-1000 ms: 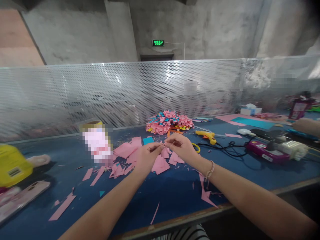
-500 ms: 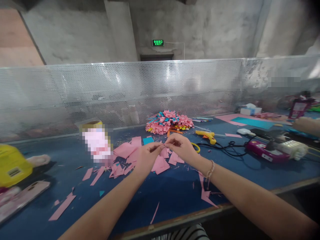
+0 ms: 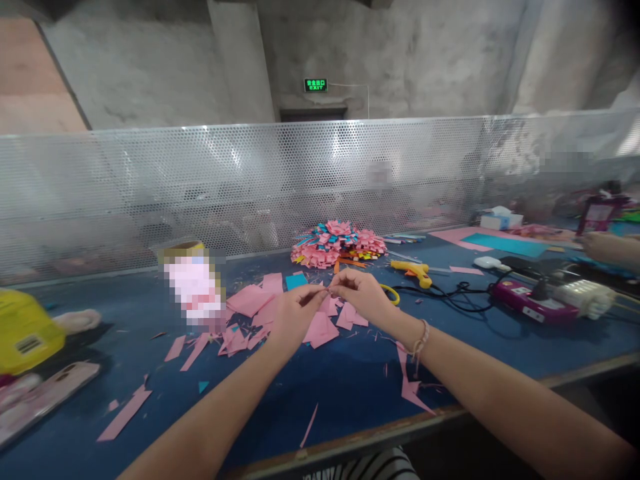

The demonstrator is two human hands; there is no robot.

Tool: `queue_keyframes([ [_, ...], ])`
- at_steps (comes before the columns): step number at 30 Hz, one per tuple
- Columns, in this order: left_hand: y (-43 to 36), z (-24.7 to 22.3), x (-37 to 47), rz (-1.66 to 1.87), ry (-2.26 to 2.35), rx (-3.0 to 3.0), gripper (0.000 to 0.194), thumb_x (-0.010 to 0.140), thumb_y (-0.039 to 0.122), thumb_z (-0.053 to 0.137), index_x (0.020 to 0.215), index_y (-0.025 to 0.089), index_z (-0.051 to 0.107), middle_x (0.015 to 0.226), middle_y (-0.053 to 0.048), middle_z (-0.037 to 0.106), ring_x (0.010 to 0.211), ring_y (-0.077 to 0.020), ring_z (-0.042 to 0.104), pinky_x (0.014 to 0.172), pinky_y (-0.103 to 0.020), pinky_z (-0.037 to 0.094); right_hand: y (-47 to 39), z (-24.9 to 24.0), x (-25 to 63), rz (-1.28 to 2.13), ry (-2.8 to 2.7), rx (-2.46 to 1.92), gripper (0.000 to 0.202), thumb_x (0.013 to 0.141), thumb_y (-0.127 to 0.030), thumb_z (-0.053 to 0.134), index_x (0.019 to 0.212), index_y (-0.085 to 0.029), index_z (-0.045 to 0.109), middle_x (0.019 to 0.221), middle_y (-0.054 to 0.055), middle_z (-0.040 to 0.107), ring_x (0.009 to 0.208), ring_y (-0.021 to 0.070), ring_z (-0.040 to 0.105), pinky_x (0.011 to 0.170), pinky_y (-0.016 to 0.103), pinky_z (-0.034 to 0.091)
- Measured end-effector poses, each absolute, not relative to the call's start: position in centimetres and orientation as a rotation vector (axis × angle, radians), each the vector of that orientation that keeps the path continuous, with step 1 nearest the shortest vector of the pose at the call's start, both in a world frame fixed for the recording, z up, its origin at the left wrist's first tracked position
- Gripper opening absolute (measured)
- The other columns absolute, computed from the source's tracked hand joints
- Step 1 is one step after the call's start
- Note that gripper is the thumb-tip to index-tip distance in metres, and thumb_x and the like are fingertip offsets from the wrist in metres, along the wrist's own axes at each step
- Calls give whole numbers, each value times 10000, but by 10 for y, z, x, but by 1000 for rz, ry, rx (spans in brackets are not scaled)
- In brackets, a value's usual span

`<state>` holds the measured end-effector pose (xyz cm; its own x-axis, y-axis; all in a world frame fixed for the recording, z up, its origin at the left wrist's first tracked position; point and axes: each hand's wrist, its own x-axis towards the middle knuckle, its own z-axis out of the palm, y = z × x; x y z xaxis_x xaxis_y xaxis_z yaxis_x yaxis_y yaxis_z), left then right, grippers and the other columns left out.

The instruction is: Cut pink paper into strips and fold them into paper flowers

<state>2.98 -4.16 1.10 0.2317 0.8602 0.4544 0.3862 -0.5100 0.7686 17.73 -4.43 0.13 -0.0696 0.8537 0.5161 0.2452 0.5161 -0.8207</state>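
Note:
My left hand (image 3: 299, 310) and my right hand (image 3: 361, 293) meet fingertip to fingertip over the middle of the table. Both are closed in a pinch, and whatever lies between the fingers is too small and covered to make out. Pink paper pieces (image 3: 320, 329) are scattered under and around the hands, with a larger pink sheet (image 3: 249, 300) to the left. Behind them sits a bunch of folded paper flowers (image 3: 325, 248) in pink, blue and yellow. A blue paper piece (image 3: 296, 281) lies just beyond my left hand.
A yellow glue gun (image 3: 413, 272) lies to the right, its black cord running to a purple power strip (image 3: 533, 301). At left are a yellow bag (image 3: 27, 330) and a phone (image 3: 47, 403). A perforated metal screen (image 3: 250, 193) closes the back. A co-worker's hand (image 3: 613, 250) shows far right.
My hands stay pinched together in nearly the same spot, with only a slight shift of the fingers. At far right the co-worker's hand has moved slightly.

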Motion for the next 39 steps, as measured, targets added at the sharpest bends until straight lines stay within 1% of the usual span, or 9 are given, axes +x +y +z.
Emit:
queue_keyframes([
  [4,-40,10,29,1224,1156,2064,180,687,306,515,722,181,640,745,-33,653,706,-156,568,633,-253,427,-45,2,176,660,-1586,-1000,45,674,-202,536,639,-173,536,543,-22,540,502,90,502,489,215,405],
  [7,-39,9,29,1222,1132,2074,198,697,321,504,729,180,638,748,-30,652,701,-151,566,629,-248,426,-44,1,177,669,-1576,-991,107,729,-240,474,657,-172,514,556,-9,546,503,96,521,500,226,428],
  [10,-39,9,28,1232,1124,2047,207,692,337,509,722,175,634,723,-24,648,683,-145,562,615,-240,424,-41,-2,180,704,-1532,-948,141,776,-284,404,751,-176,491,634,8,558,540,102,539,501,234,446],
  [13,-39,10,28,1229,1122,2029,207,691,338,508,716,173,631,705,-21,642,672,-140,556,613,-237,421,-39,-4,181,729,-1567,-880,142,755,-295,446,832,-185,494,700,10,559,599,105,544,533,237,452],
  [16,-39,10,28,1213,1118,2015,198,691,325,503,711,170,626,712,-23,639,668,-139,551,616,-238,420,-41,-3,180,667,-1646,-879,112,710,-275,513,765,-180,533,667,-2,554,601,99,525,557,229,432],
  [20,-39,10,28,1213,1087,2018,174,692,308,501,707,189,626,735,-19,640,684,-142,552,635,-242,423,-43,-2,179,536,-1678,-921,71,698,-241,525,681,-173,538,615,-14,541,568,89,494,518,210,395],
  [25,-41,12,28,1242,1064,2070,162,699,292,496,717,220,640,710,-11,636,691,-150,558,651,-247,431,-43,-2,180,529,-1705,-866,76,718,-243,516,721,-174,549,651,-1,556,596,95,510,528,215,406],
  [30,-43,14,28,1245,1079,2152,165,715,272,483,716,207,635,724,-11,639,666,-138,559,641,-236,437,-43,-2,181,465,-1727,-864,68,722,-224,507,714,-173,551,670,4,559,615,97,508,547,219,410],
  [39,-41,11,27,1219,1064,2203,169,733,270,461,703,193,607,716,-17,627,664,-137,552,654,-251,431,-44,-3,177,468,-1737,-896,48,712,-199,502,694,-167,532,638,-6,539,576,87,496,511,204,401],
])
